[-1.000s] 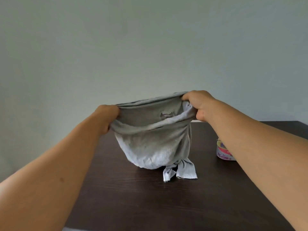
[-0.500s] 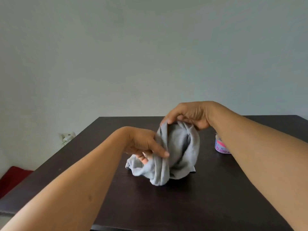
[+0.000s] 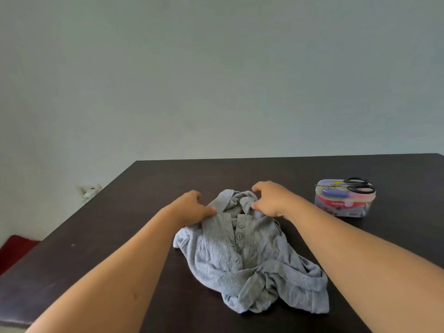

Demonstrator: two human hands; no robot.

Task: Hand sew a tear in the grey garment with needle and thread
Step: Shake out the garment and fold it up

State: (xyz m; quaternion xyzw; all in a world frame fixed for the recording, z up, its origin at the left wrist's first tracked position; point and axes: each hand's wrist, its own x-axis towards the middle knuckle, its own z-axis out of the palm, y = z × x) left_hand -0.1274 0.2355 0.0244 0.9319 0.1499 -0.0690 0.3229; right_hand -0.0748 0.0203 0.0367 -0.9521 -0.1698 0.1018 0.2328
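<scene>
The grey garment [image 3: 245,255], a ribbed shirt with a collar and a row of buttons, lies crumpled on the dark table [image 3: 120,236]. My left hand [image 3: 192,207] pinches the left side of the collar between thumb and fingers. On the other side of the collar my right hand [image 3: 271,200] holds the cloth with curled fingers. The tear is not visible from here. No needle or thread shows in either hand.
A clear plastic sewing kit box [image 3: 343,200] stands at the right of the table, with black-handled scissors [image 3: 355,185] lying on its lid. A wall socket [image 3: 90,189] sits low on the wall at left. Something red [image 3: 14,251] lies on the floor.
The garment was held up stretched between both hands, then bunched, and now lies on the table front side up. Both hands have come down to its collar. The view has tilted lower.
</scene>
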